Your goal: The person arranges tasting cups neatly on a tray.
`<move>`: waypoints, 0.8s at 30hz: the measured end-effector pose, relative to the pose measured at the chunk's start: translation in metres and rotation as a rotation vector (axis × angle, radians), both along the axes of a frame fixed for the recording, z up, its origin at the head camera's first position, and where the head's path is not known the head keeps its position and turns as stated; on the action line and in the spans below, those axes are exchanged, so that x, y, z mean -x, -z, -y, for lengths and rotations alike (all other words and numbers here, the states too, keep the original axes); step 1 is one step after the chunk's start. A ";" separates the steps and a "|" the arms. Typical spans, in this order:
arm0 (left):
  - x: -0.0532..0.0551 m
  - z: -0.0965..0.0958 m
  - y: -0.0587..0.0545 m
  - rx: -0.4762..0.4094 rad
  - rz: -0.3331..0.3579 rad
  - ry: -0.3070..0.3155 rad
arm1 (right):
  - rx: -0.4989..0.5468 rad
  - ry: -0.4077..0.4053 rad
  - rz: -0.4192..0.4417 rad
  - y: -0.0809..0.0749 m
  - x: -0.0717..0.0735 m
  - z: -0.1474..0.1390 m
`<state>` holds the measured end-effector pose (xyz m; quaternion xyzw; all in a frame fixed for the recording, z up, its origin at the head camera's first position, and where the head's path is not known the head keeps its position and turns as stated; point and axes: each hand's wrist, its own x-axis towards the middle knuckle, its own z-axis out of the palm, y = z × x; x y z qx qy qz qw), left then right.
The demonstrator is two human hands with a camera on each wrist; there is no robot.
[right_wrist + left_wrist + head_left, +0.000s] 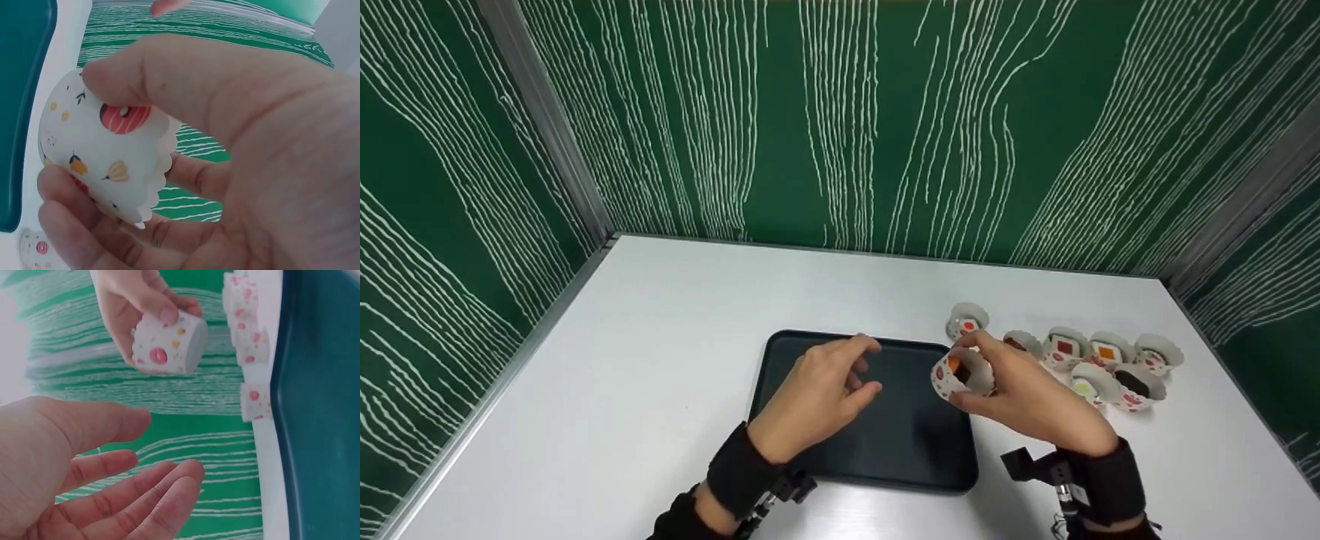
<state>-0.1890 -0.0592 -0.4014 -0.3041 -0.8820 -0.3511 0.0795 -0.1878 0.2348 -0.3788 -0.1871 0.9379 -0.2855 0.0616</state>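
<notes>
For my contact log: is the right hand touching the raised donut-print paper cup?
Touching: right wrist view shows the right hand, its fingers against the donut-print paper cup.

I take this place for a lab: green panels (840,150) with wavy white lines wall the far and side edges of the surface (585,375), metal posts (547,112) standing at its far corners.

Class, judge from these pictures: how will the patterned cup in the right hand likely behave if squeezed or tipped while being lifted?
The patterned cup is probably light: the right hand holds it between thumb and fingers. Its thin scalloped rim suggests it could buckle if squeezed. If tipped, it might spill the orange piece visible inside.
</notes>
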 end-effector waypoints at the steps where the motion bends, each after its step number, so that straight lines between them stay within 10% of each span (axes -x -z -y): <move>1: 0.000 -0.002 0.000 -0.002 0.002 0.006 | 0.001 -0.004 -0.004 0.000 0.000 0.001; 24: -0.001 -0.017 0.005 -0.070 0.031 0.071 | 0.096 -0.058 -0.025 0.012 0.002 0.024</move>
